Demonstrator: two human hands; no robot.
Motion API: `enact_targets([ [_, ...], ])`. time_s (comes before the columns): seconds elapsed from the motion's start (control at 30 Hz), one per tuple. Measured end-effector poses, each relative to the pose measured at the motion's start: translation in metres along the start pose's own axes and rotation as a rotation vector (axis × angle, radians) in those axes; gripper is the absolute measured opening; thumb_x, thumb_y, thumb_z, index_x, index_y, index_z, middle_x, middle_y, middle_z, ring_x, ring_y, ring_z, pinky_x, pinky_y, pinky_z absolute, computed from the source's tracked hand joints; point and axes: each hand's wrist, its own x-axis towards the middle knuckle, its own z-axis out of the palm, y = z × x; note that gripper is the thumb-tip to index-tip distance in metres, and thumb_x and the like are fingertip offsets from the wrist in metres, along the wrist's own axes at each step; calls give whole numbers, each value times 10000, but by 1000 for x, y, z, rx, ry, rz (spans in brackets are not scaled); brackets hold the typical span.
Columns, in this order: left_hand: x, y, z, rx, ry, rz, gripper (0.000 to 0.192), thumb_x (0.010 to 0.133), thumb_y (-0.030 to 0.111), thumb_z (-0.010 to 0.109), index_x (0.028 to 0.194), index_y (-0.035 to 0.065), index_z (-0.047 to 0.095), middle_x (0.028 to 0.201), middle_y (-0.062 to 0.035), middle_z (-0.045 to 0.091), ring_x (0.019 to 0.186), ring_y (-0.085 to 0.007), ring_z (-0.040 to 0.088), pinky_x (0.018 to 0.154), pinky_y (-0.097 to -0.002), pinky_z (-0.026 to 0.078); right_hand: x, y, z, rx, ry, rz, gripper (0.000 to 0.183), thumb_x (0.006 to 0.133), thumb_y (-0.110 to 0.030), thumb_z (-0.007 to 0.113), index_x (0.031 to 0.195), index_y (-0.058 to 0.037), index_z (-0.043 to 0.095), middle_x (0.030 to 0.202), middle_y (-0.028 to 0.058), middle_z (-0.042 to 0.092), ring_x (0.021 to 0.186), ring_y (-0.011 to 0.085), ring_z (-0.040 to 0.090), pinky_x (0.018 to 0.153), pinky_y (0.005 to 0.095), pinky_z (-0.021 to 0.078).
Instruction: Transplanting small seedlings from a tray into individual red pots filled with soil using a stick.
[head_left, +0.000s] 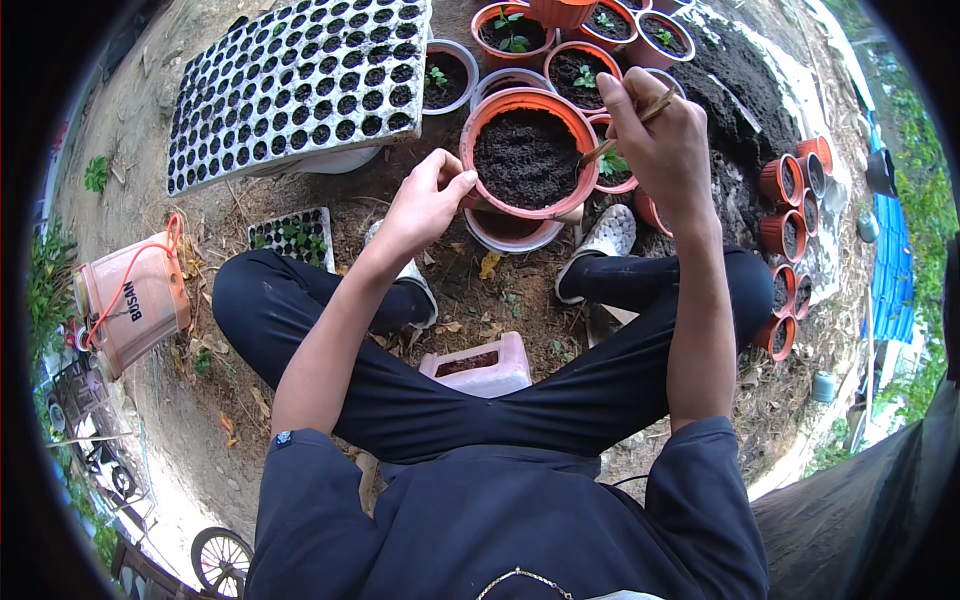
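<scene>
An orange plastic pot (466, 142) filled with dark soil (525, 157) is in front of me, above another pot (517, 241) whose rim shows below it. My left hand (433, 196) grips the near left side of the soil-filled pot, thumb at the rim. In my right hand (660, 131) is a thin wooden stick (654, 106), its lower end at the soil by the pot's right inner edge. Potted seedlings stand just beyond, one in an orange-rimmed pot (583, 75) and another (513, 34) farther left.
A large seedling tray (300, 82) with soil-filled cells lies at upper left, a smaller tray with seedlings (296, 238) below it. Loose dark soil (739, 90) is heaped at upper right, near several small orange pots (781, 180). A pink plastic stool (480, 367) lies between my legs; an orange container (139, 300) is left.
</scene>
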Motion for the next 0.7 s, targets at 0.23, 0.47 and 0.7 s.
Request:
enact_targets([
  [0.23,0,-1,0,-2,13,10,213,1025,192,654,1020,-16,609,937,-107,718,858,-152,681,818,-336,546,1,0,0,12,104,-84,363,1029,-268,662,781,-6,625,530,109,523,441,173,479,488,357,377],
  [0.47,0,0,0,45,16,17,222,1025,201,655,1024,-17,612,940,-108,719,869,-157,684,826,-340,546,-2,-3,-3,65,-75,49,383,1041,-289,648,775,-15,618,545,64,570,478,115,553,485,305,415],
  [0.7,0,1,0,29,10,24,224,1028,203,652,1026,-17,611,932,-106,717,865,-156,683,821,-335,543,-4,-7,3,172,-132,60,382,1034,-270,654,760,-8,606,535,75,574,465,120,552,498,322,419],
])
